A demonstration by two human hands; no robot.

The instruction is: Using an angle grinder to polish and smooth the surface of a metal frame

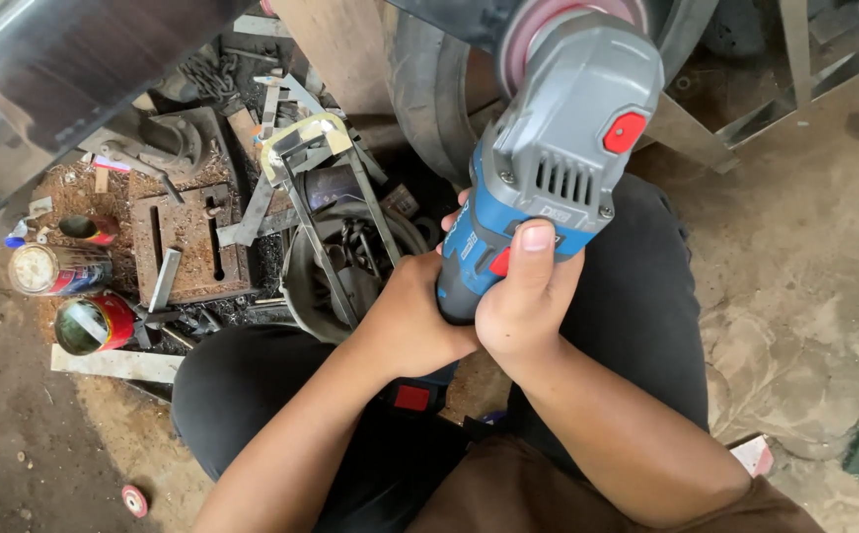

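Together, left hand (411, 321) and right hand (528, 301) grip the blue-grey angle grinder (548, 158) body, fingers wrapped tightly closed.

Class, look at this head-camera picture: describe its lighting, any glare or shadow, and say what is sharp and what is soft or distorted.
Head view: soft, even daylight with no hard shadows; a pale sheen of glare on the dark panel at top left; both hands and the blue-grey angle grinder are sharp; the grinder's head looms large from closeness, and its pink disc is cut off by the top edge.

I see the angle grinder (548, 168) in matt grey and blue plastic. The steel plate (190, 245) looks rusty and rough, the cans (74, 296) glossy metal, the floor (794, 296) gritty concrete.
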